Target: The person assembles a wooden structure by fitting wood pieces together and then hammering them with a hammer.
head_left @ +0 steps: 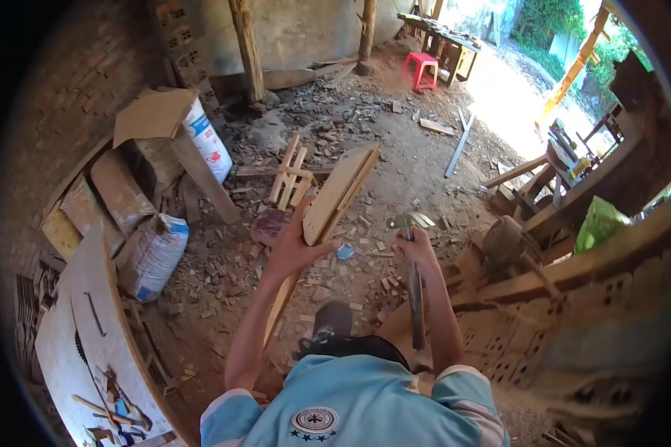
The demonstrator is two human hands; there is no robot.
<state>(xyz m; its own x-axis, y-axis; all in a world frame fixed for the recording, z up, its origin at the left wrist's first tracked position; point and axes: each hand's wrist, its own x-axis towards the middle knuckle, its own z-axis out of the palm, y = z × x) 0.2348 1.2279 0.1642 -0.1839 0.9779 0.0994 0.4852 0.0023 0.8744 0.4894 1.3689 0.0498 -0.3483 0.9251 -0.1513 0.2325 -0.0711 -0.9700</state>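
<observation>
The board [341, 190] runs down behind the left hand [292, 252] and forearm, its lower end partly covered. The hammer [414, 298] vanishes at the neck inside the right hand [419, 249]. Over on the table [60, 350], cut off at the edge, the tools [104, 406] are too small to name.

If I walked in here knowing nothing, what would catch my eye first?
The hammer gripped in the right hand, mid-picture, and the stacked wooden boards raised in the left hand beside it. Behind them, wood scraps litter the dirt floor, and a bright red stool stands at the far end.
</observation>
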